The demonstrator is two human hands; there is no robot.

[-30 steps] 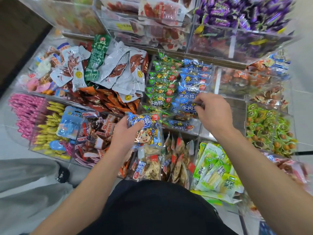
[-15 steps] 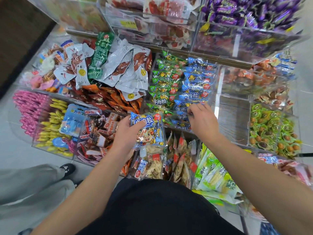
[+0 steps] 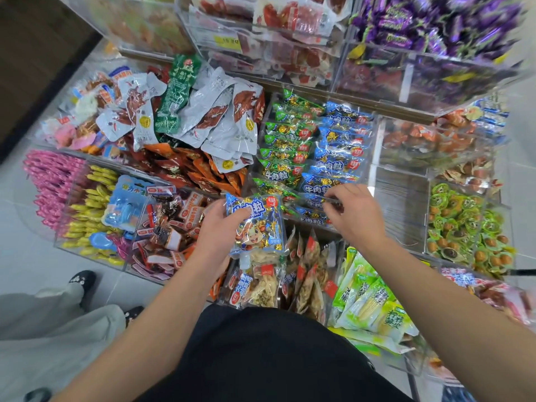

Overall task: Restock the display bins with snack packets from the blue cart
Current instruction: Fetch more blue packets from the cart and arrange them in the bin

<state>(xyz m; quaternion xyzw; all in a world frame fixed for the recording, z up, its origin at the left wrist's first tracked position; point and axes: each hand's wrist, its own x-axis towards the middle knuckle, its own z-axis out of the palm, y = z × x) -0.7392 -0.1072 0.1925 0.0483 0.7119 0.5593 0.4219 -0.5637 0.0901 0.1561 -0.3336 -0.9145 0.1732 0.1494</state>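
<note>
The left hand (image 3: 216, 227) grips a blue snack packet (image 3: 256, 224) printed with a cartoon calf, holding it upright over the front bins. The right hand (image 3: 352, 217) reaches into the clear bin (image 3: 374, 146) of stacked packets, its curled fingertips (image 3: 330, 197) pinching a blue packet (image 3: 316, 203) at the near end of the blue row (image 3: 339, 149), beside the green row (image 3: 287, 146)

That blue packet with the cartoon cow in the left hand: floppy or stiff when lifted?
Probably floppy: the blue packet is thin clear film around loose wrapped sweets, likely to shift. The glossy film may be slippery, so the left hand curls its grip round one edge.
</note>
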